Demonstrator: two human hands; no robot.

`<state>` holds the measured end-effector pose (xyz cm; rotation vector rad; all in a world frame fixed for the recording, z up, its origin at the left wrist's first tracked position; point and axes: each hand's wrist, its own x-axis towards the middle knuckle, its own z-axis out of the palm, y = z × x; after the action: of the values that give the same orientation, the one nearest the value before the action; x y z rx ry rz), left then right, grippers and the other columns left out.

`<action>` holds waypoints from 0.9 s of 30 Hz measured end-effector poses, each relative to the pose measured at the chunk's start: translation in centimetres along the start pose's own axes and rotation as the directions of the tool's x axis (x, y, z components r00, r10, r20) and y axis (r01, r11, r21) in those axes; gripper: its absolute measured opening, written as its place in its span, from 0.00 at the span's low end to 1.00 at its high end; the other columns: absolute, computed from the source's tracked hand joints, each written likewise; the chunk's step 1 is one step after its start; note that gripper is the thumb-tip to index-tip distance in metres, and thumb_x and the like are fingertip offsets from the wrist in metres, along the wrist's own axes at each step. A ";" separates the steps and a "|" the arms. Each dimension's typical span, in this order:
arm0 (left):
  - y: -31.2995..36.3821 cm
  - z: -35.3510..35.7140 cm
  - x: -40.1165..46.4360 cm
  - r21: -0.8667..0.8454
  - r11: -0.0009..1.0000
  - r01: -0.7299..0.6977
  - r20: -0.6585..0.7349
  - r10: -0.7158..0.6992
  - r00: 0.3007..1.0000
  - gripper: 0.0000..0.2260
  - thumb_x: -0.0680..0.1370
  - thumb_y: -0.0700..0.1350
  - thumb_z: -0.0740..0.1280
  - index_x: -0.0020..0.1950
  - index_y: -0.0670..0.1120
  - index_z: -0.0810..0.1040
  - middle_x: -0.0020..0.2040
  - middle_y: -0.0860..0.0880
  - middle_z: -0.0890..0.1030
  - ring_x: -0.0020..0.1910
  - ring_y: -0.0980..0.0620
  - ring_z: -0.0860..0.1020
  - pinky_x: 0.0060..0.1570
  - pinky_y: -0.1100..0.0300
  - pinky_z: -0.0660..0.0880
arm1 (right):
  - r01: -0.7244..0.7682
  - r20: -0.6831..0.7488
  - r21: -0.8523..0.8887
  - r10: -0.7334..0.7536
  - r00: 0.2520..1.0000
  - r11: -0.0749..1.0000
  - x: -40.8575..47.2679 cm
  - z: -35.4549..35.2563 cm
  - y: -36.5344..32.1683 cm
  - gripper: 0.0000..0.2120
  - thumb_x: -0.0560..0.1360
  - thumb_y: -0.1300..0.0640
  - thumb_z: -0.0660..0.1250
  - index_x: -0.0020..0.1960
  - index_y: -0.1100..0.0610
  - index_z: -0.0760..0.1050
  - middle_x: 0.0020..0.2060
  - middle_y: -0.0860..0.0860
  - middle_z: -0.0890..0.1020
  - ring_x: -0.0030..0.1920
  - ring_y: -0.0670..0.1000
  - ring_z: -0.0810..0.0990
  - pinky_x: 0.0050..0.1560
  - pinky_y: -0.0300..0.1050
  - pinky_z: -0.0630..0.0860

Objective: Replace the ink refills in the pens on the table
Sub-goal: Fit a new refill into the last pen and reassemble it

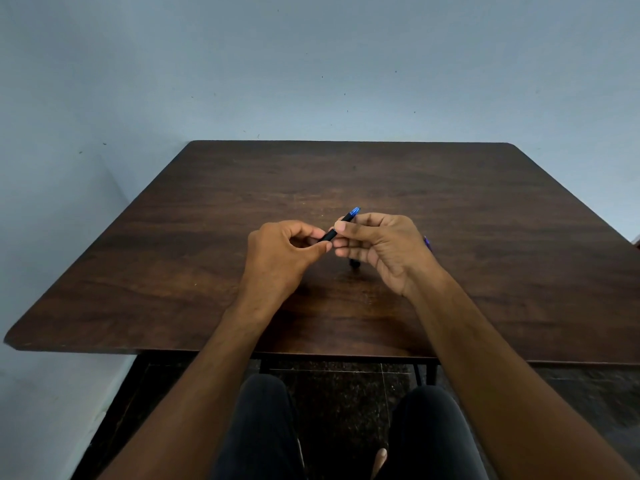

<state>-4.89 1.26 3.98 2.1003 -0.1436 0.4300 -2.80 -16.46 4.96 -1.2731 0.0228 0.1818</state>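
Pen (341,225) pinched at both ends by left hand (277,254) and right hand (381,247) above counter (173,271); barrel best twisted apart gently, halves kept aligned.

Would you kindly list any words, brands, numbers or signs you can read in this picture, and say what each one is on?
There is no readable text.
The pen, held between the left hand and the right hand, shows a black barrel and a blue end with no legible print.
The wooden table and the wall carry no labels or signs.
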 end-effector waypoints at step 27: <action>0.1 0.9 -0.5 -0.034 0.999 0.005 -0.060 -0.007 0.998 0.09 0.69 0.46 0.81 0.48 0.51 0.87 0.38 0.60 0.84 0.39 0.64 0.82 0.39 0.74 0.76 | 0.058 -0.049 0.026 -0.057 0.997 0.998 -0.1 0.4 0.4 0.06 0.72 0.63 0.77 0.47 0.65 0.83 0.40 0.61 0.87 0.41 0.57 0.86 0.44 0.50 0.85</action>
<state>-5.20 0.44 3.43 2.0524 -0.1086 0.4829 -2.98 -15.94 4.70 -1.2494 0.0303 0.1006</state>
